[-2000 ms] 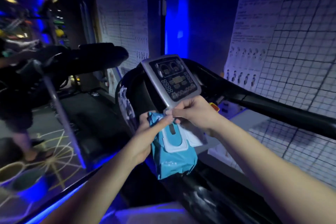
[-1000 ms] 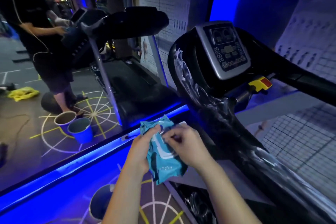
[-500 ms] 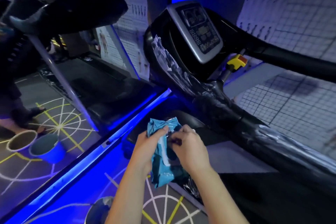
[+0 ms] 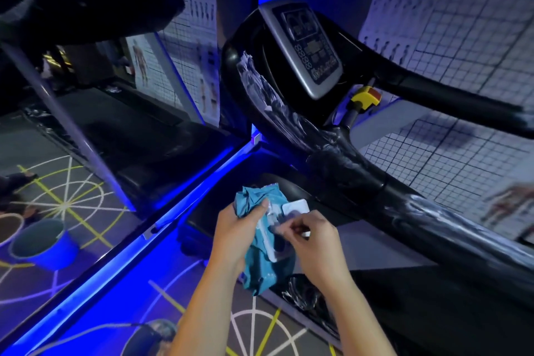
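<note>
A teal pack of wet wipes point(image 4: 261, 261) with a white flip lid point(image 4: 294, 207) is held low in the middle of the view. My left hand point(image 4: 237, 227) grips the pack's upper left side, thumb on its crumpled top. My right hand point(image 4: 313, 243) pinches at the pack's opening just below the raised lid; what sits between those fingertips is blurred. A black treadmill handlebar point(image 4: 361, 182) with white smears runs diagonally to the right of both hands. The grey console point(image 4: 306, 46) stands above it.
A yellow and red safety key point(image 4: 365, 97) sits under the console. A mirror on the left, edged by a blue light strip point(image 4: 173, 211), reflects a blue bucket point(image 4: 43, 244) and floor lines. Another bucket's rim point(image 4: 150, 335) shows at the bottom. Gridded charts point(image 4: 462, 23) cover the wall.
The pack came down from in front of the console to below the handlebar. Its white lid, shut half a second ago, now stands raised, with my right fingers at the opening.
</note>
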Demonstrator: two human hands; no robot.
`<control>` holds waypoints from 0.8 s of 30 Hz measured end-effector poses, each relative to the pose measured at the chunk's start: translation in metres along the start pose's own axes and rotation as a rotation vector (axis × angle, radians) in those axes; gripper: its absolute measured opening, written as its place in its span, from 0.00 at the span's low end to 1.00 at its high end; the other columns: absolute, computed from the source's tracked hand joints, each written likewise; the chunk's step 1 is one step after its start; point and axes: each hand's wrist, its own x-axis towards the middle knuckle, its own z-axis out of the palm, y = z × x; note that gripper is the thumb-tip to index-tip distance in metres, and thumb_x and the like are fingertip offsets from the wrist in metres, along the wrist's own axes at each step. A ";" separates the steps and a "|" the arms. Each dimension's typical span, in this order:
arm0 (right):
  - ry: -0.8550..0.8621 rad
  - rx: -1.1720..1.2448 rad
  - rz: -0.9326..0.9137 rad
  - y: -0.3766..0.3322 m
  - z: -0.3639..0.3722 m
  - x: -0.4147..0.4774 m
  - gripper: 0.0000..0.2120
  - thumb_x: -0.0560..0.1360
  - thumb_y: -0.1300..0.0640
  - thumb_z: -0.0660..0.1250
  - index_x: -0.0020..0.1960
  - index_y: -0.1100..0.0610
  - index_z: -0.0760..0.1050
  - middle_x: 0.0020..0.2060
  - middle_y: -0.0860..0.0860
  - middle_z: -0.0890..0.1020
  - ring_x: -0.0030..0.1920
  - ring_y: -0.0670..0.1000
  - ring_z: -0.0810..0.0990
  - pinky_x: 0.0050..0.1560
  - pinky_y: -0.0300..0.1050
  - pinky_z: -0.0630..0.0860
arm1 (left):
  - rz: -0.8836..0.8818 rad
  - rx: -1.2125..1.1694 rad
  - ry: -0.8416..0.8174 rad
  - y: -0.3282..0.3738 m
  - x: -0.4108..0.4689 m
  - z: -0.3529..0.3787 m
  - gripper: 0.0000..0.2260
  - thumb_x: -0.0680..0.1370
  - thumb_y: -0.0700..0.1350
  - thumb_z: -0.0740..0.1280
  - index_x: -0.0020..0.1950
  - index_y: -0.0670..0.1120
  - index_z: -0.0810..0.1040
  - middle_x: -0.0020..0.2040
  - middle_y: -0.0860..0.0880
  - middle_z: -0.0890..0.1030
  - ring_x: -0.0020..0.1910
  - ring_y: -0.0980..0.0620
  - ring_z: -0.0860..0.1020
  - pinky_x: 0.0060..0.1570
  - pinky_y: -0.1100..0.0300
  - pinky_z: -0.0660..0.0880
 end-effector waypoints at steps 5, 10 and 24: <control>0.120 0.100 -0.035 -0.005 0.008 -0.006 0.12 0.74 0.58 0.76 0.37 0.44 0.80 0.42 0.46 0.81 0.44 0.44 0.82 0.44 0.36 0.75 | 0.125 0.251 0.005 -0.007 0.006 -0.005 0.06 0.80 0.48 0.75 0.56 0.56 0.86 0.51 0.57 0.88 0.53 0.54 0.86 0.59 0.47 0.82; 0.286 0.190 -0.016 -0.017 -0.008 0.002 0.05 0.78 0.54 0.71 0.44 0.52 0.78 0.39 0.44 0.85 0.41 0.44 0.84 0.44 0.47 0.82 | 0.192 0.413 0.112 -0.016 0.001 0.002 0.05 0.81 0.45 0.71 0.53 0.56 0.83 0.48 0.57 0.85 0.50 0.56 0.84 0.49 0.56 0.79; -0.001 0.417 0.193 -0.020 0.000 -0.008 0.04 0.74 0.57 0.76 0.48 0.56 0.85 0.40 0.50 0.88 0.44 0.47 0.86 0.41 0.38 0.79 | 0.305 0.289 0.214 -0.002 -0.003 -0.002 0.05 0.81 0.49 0.75 0.55 0.57 0.82 0.48 0.63 0.85 0.45 0.73 0.80 0.44 0.69 0.74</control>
